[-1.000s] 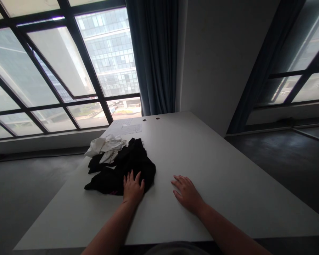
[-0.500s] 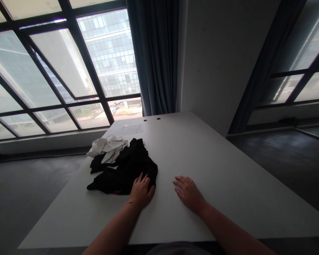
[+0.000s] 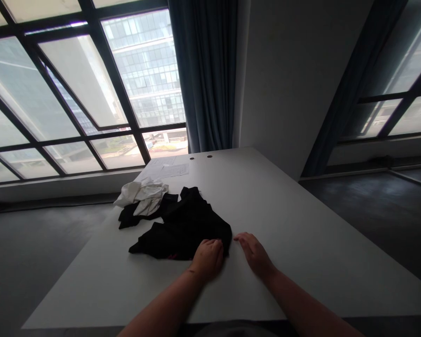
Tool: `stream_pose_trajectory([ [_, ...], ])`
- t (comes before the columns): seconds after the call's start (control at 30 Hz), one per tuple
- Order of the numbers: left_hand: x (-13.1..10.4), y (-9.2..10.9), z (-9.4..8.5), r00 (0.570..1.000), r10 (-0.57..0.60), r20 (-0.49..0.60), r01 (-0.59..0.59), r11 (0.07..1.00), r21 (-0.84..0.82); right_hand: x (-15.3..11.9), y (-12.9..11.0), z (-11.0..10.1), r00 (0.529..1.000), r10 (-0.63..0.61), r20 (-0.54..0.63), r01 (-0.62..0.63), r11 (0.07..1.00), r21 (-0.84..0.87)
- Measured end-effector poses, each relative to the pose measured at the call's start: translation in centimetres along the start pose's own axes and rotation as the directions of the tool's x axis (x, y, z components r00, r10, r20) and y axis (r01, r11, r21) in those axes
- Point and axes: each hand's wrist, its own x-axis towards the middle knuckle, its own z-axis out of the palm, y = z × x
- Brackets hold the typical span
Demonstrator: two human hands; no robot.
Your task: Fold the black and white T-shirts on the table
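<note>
A crumpled black cloth lies on the white table, left of the middle, with a small reddish mark near its front edge. My left hand is closed on the cloth's near right edge, fingers curled. Just right of the cloth, my right hand rests over the table with its fingers stretched out, holding nothing and apart from the cloth. Behind and left, a bunched white cloth lies partly over more black fabric.
Papers lie at the table's far left, near two dark round holes in the tabletop. A wall with a blue curtain rises beyond the far edge, and large windows stand at the left.
My left hand has moved right and its fingers have curled on the black cloth, which has slid right with it, apart from the white cloth. My right hand has shifted slightly right.
</note>
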Motion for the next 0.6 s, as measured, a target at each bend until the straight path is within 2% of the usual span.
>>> stream_pose_trajectory([
  [0.07,-0.5,-0.1,-1.1,0.996,0.092,-0.015,-0.092,0.994,-0.055,0.1,0.2,0.1,1.000,-0.001,0.015,0.003,0.997,-0.072],
  [0.13,-1.0,-1.0,-2.5,0.994,0.051,-0.093,-0.054,0.998,-0.038,0.0,0.2,0.2,0.999,-0.022,0.037,0.027,0.987,-0.157],
  [0.2,-1.5,-2.5,-3.7,0.978,-0.083,-0.192,0.089,0.996,0.025,-0.3,-0.3,0.3,0.994,-0.060,0.086,0.079,0.966,-0.246],
  [0.27,-2.1,-4.4,-4.7,0.933,-0.229,-0.279,0.260,0.962,0.079,-0.9,-1.2,0.4,0.972,-0.119,0.204,0.179,0.935,-0.305],
  [0.33,-2.5,-6.3,-5.2,0.882,-0.330,-0.337,0.379,0.921,0.092,-1.5,-2.4,0.6,0.916,-0.185,0.355,0.299,0.906,-0.301],
  [0.4,-2.8,-7.6,-5.4,0.850,-0.373,-0.371,0.429,0.900,0.076,-2.0,-3.5,0.7,0.867,-0.221,0.447,0.365,0.892,-0.266],
  [0.47,-2.9,-8.3,-5.4,0.827,-0.385,-0.410,0.450,0.890,0.071,-2.1,-4.0,0.8,0.855,-0.211,0.474,0.360,0.899,-0.248],
  [0.6,-2.6,-8.7,-5.0,0.797,-0.413,-0.442,0.537,0.819,0.203,-1.7,-4.0,1.0,0.885,-0.118,0.450,0.261,0.927,-0.270],
])
